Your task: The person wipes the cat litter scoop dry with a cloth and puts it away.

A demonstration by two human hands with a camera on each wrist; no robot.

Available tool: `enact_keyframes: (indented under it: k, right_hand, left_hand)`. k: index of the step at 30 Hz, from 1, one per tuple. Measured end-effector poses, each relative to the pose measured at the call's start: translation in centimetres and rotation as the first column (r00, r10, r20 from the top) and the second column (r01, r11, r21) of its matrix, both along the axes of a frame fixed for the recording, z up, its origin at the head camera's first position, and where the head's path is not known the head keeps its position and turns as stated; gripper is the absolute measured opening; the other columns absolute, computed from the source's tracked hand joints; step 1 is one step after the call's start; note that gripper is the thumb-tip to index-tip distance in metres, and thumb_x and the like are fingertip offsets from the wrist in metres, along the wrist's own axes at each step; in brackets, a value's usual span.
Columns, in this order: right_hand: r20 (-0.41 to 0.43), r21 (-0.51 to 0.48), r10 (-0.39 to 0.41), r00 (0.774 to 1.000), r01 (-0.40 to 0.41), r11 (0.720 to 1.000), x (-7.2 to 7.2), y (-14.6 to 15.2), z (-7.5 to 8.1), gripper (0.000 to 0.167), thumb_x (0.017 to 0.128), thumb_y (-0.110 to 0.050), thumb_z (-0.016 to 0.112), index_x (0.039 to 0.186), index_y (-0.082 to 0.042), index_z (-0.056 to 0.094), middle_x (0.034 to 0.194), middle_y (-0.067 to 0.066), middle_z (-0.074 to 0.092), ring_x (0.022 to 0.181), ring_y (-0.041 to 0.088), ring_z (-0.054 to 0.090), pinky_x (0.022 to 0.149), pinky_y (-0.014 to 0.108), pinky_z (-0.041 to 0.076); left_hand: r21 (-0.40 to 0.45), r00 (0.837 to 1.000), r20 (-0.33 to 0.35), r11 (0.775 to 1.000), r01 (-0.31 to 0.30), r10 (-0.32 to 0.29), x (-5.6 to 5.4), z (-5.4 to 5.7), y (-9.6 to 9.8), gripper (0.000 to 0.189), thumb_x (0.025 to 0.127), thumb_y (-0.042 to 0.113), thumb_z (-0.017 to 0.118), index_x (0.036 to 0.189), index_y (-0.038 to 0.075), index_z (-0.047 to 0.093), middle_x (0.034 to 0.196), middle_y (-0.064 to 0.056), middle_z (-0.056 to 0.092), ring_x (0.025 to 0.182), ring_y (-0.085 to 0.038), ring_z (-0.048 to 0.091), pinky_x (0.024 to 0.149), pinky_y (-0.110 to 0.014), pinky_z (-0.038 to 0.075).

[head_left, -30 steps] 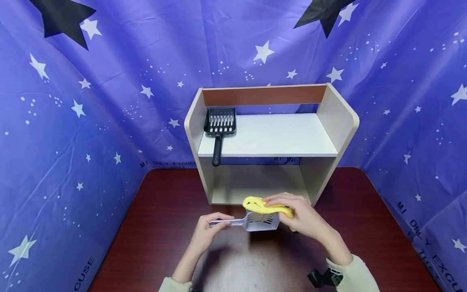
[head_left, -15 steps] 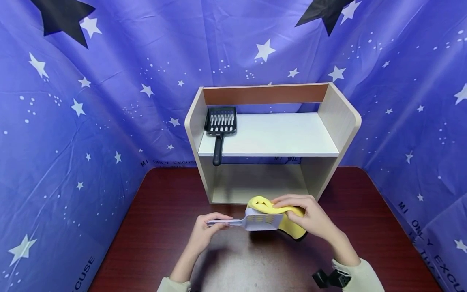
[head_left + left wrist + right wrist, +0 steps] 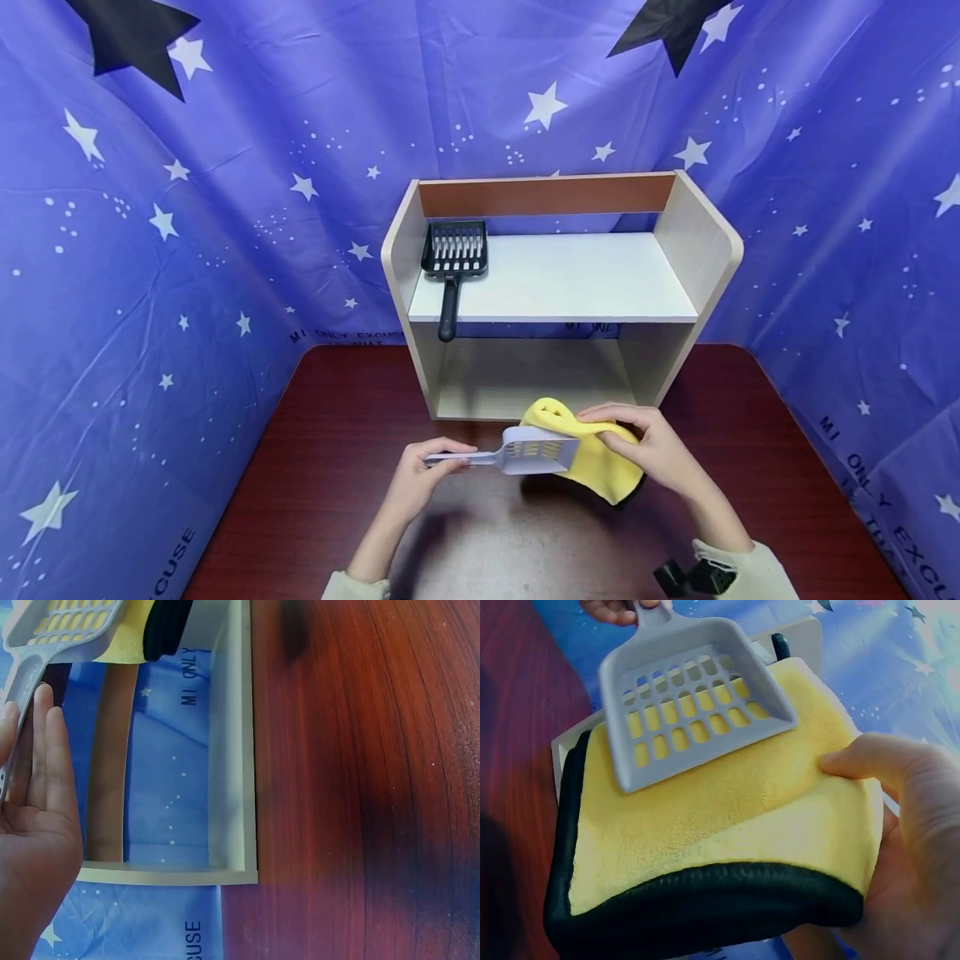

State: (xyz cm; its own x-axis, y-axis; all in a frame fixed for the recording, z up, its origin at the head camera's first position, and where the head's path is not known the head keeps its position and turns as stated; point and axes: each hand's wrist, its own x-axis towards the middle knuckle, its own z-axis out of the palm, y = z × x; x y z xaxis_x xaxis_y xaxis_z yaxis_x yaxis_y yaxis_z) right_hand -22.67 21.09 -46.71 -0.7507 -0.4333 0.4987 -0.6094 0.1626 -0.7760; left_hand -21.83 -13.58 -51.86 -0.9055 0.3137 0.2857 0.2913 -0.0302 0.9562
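My left hand [image 3: 423,479] pinches the handle of a pale grey slotted litter scoop [image 3: 536,451], held level above the table with its blade toward the right. In my right hand [image 3: 652,446] is a folded yellow cloth [image 3: 603,471] with a dark edge, gripped between thumb and fingers. The cloth lies behind and under the scoop's slotted blade; yellow shows through the slots in the right wrist view, where the scoop [image 3: 694,697] overlaps the cloth [image 3: 705,825]. In the left wrist view the left hand [image 3: 45,787] is partly cut off, with the handle between thumb and fingers.
A two-tier wooden shelf unit [image 3: 566,319] stands at the back of the dark red table [image 3: 322,467]. On its upper board, at the left, rests a black slotted scoop [image 3: 452,262], its handle overhanging the front. Blue starry curtain surrounds the table.
My right hand has moved right and slightly down with the cloth, and more of the cloth now hangs into view beside the blade. The left hand and its scoop have barely shifted.
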Motion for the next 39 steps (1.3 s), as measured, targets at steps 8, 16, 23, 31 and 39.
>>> enact_keyframes:
  k: [8, 16, 23, 31, 39]
  right_hand:
    - [0.15, -0.041, -0.006, 0.989, 0.012, 0.999, -0.1, 0.3, -0.2, 0.029, 0.091, 0.008, 0.063, 0.119, 0.002, 0.068, 0.108, -0.012, 0.072, 0.078, 0.001, 0.065, 0.055, 0.024, 0.057]
    - [0.167, -0.034, 0.001, 0.986, 0.005, 0.999, -0.6, -0.2, 0.0, 0.027, 0.092, 0.007, 0.062, 0.118, 0.004, 0.067, 0.105, -0.013, 0.072, 0.073, 0.0, 0.061, 0.052, 0.023, 0.054]
    - [0.232, -0.058, 0.084, 0.969, -0.073, 0.996, -0.8, -1.3, 0.2, 0.031, 0.093, 0.005, 0.061, 0.125, 0.006, 0.063, 0.115, -0.007, 0.072, 0.085, 0.002, 0.065, 0.063, 0.023, 0.059]
    - [0.29, 0.003, 0.096, 0.952, -0.101, 0.995, -0.9, -2.1, 0.2, 0.026, 0.095, -0.001, 0.061, 0.12, 0.001, 0.067, 0.104, -0.012, 0.072, 0.078, 0.002, 0.064, 0.059, 0.025, 0.058]
    - [0.351, -0.048, 0.239, 0.905, -0.238, 0.97, -0.7, -2.5, 0.1, 0.033, 0.098, -0.002, 0.053, 0.131, -0.003, 0.058, 0.116, -0.005, 0.066, 0.098, 0.009, 0.063, 0.074, 0.027, 0.058]
  left_hand:
    - [-0.016, 0.999, -0.031, 1.0, 0.018, -0.018, 0.3, 0.1, 0.4, 0.019, 0.092, 0.001, 0.066, 0.103, -0.013, 0.07, 0.099, -0.03, 0.071, 0.084, -0.004, 0.072, 0.076, -0.03, 0.064]
    - [-0.04, 0.998, -0.044, 0.999, 0.036, -0.037, 0.3, 0.2, 1.1, 0.017, 0.091, 0.0, 0.066, 0.102, -0.012, 0.071, 0.097, -0.029, 0.072, 0.084, -0.003, 0.071, 0.076, -0.029, 0.064]
    - [-0.021, 0.996, -0.077, 0.999, 0.047, -0.049, 0.3, 0.5, 1.9, 0.016, 0.089, -0.001, 0.068, 0.1, -0.013, 0.071, 0.096, -0.03, 0.072, 0.085, -0.001, 0.07, 0.076, -0.028, 0.064]
    - [-0.005, 0.996, -0.083, 1.0, 0.015, -0.015, 0.4, 0.5, 2.1, 0.014, 0.09, 0.0, 0.067, 0.099, -0.011, 0.071, 0.094, -0.03, 0.071, 0.083, -0.003, 0.071, 0.074, -0.032, 0.064]
    - [-0.005, 0.997, -0.075, 1.0, -0.02, 0.019, 0.5, 0.4, 1.9, 0.014, 0.091, 0.001, 0.067, 0.099, -0.01, 0.071, 0.093, -0.029, 0.072, 0.081, -0.007, 0.073, 0.072, -0.035, 0.065]
